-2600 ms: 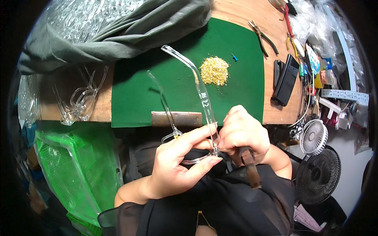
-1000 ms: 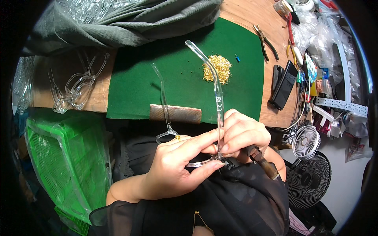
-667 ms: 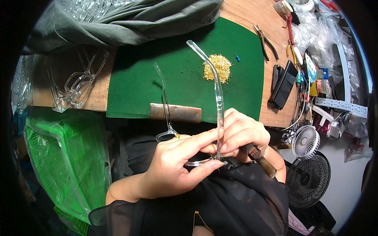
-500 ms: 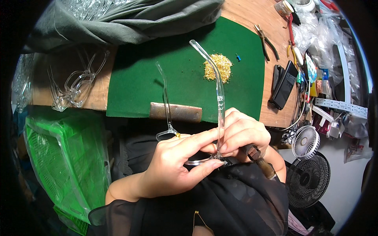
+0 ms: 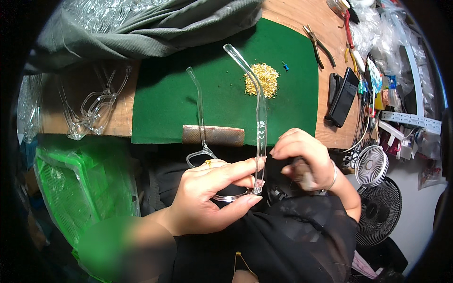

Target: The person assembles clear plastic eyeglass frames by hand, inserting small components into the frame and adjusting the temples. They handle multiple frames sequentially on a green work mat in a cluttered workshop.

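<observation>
A clear plastic eyeglass frame (image 5: 261, 132) is pinched in my left hand (image 5: 203, 198), between thumb and fingers near one hinge. Both its temples point away from me, and one lens rim shows beyond my ringed finger. To the right, apart from the frame, my right hand (image 5: 306, 158) is curled round a tool with a brownish handle (image 5: 304, 177). Motion smears the tool, so its kind and tip cannot be made out. Beyond the hands, a pile of tiny gold-coloured metal pieces (image 5: 262, 81) lies on a green mat (image 5: 160, 104).
A brown ridged block (image 5: 212, 135) sits at the mat's near edge. Clear eyeglass frames (image 5: 94, 108) lie at left, below a grey cloth (image 5: 141, 37). Pliers (image 5: 319, 46), a black phone (image 5: 343, 96) and a small blue item (image 5: 285, 67) are right. Green crates (image 5: 80, 193) and fans (image 5: 372, 165) stand lower.
My right hand has moved right, away from the eyeglass frame, taking the brown-handled tool with it. My left hand keeps its hold and has shifted slightly left.
</observation>
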A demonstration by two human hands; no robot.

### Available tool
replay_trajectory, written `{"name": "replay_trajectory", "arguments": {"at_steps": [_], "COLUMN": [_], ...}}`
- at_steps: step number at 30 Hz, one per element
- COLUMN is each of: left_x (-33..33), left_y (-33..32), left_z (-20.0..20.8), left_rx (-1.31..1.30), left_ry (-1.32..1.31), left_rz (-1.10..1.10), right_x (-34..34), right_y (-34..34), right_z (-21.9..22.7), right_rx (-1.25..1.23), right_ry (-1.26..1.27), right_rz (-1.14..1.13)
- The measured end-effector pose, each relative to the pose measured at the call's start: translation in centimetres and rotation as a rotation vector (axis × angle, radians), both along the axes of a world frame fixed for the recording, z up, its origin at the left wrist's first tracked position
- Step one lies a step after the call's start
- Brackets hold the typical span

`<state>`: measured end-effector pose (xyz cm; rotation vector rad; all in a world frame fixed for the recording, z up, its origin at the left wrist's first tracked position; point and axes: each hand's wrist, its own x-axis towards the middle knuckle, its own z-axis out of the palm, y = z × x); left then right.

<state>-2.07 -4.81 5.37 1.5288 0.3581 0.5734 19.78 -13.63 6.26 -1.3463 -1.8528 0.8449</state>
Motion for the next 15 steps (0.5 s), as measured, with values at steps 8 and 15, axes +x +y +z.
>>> {"name": "replay_trajectory", "arguments": {"at_steps": [8, 15], "left_x": [0.3, 0.1], "left_y": [-0.1, 0.1], "left_z": [-0.4, -0.5], "left_rx": [0.051, 0.13], "left_ry": [-0.015, -0.049], "left_rz": [-0.038, -0.052], "right_x": [-0.9, -1.3], "right_y": [-0.6, 0.0], "right_z": [0.5, 0.7], "right_rx": [-0.237, -0.166], "right_ry": [-0.206, -0.247], "right_rz": [0.12, 0.172]}}
